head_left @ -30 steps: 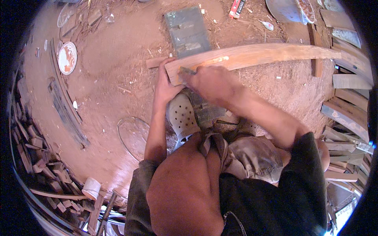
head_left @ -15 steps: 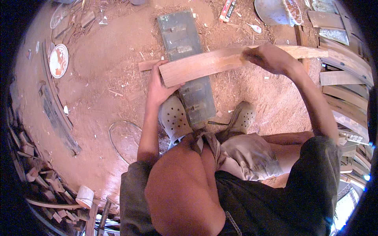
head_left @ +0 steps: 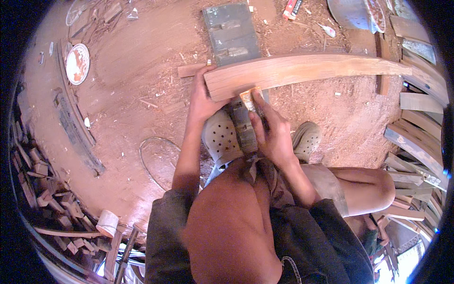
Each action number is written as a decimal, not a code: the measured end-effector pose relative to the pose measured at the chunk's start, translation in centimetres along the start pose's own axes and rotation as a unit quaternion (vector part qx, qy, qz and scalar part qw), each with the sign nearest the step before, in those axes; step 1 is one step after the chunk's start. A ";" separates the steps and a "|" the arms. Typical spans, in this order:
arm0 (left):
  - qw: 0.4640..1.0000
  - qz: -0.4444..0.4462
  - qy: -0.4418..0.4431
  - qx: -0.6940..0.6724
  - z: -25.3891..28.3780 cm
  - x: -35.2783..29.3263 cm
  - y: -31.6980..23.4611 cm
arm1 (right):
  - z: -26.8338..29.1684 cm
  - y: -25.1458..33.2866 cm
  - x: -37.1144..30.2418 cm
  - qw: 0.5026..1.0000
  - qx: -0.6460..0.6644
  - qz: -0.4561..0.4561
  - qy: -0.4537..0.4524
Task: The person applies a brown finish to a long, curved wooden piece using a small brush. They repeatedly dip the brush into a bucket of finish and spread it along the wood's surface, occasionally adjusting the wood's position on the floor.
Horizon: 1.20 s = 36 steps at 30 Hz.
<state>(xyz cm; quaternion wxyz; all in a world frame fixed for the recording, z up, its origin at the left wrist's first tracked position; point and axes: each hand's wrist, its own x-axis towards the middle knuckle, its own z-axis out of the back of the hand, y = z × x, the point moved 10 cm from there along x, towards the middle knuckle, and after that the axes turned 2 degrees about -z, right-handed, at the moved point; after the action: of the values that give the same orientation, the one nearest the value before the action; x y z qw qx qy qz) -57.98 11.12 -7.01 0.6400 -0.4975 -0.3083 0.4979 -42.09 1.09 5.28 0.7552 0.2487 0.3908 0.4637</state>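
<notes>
A long wooden board (head_left: 302,70) stretches from left to right in front of me, its pale grain facing up. My left hand (head_left: 202,97) is closed round its left end, thumb and fingers on opposite edges. My right hand (head_left: 273,125) pinches a small folded piece of sandpaper (head_left: 249,98), orange and whitish, at the board's near edge. Beneath the board runs a dark grey-green plank (head_left: 231,35) lying away from me, partly hidden by the board and my right hand. A small wood strip (head_left: 190,70) shows beyond the left end.
My clog-clad feet (head_left: 221,137) are on the dusty ground near the dark plank. Stacked timber (head_left: 421,102) lines the right side. A white lid (head_left: 78,64) with red smears, a wire loop (head_left: 150,163) and a white bucket (head_left: 108,222) lie left. A metal basin (head_left: 350,14) stands far right.
My right hand has come off the board's upper face, moving left and toward me to its near edge with the sandpaper. My left hand keeps its grip. The view has shifted slightly.
</notes>
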 end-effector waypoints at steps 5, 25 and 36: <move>0.999 0.010 -0.002 -0.031 -0.3 -0.2 0.4 | 0.3 0.3 0.6 0.999 0.015 0.023 -0.037; 1.000 0.010 0.009 0.007 0.1 -0.4 0.1 | 3.7 -0.8 4.1 0.995 -0.098 0.014 -0.032; 0.999 0.001 0.010 0.036 0.4 -0.3 -1.2 | 5.5 -0.9 5.1 0.994 -0.102 0.027 -0.030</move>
<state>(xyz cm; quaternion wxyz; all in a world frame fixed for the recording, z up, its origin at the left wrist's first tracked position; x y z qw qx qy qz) -58.01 10.90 -5.70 0.6599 -0.4790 -0.2833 0.5048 -35.75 5.20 5.90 0.7752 0.1943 0.3117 0.5140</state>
